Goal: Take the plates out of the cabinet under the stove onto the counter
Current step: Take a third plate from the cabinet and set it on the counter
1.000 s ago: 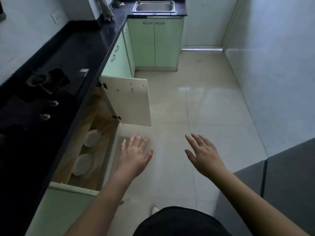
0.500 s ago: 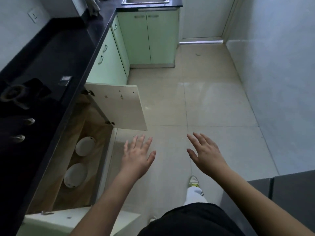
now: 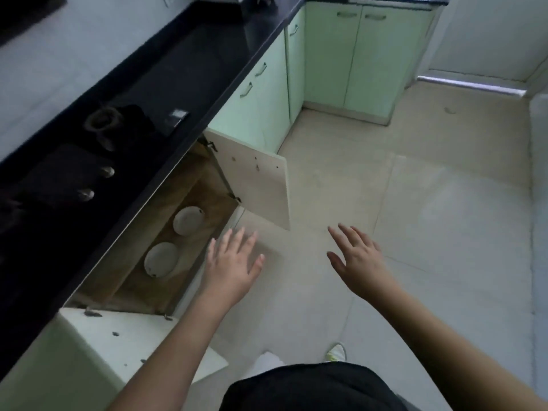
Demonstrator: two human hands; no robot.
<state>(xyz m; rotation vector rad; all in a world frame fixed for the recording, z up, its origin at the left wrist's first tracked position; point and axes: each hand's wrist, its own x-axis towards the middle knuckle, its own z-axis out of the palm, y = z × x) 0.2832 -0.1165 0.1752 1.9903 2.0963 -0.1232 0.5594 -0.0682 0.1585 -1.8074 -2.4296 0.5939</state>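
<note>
Head view: plates (image 3: 175,241) inside open cabinet (image 3: 166,232).

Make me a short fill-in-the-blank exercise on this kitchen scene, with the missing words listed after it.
1. Inside the open cabinet lie ____ white plates: the far plate and the near plate.
2. Both cabinet doors stand ____.
3. The left hand and the right hand hold ____.
4. The countertop above the cabinet is coloured ____.

Missing words: two; open; nothing; black
</note>
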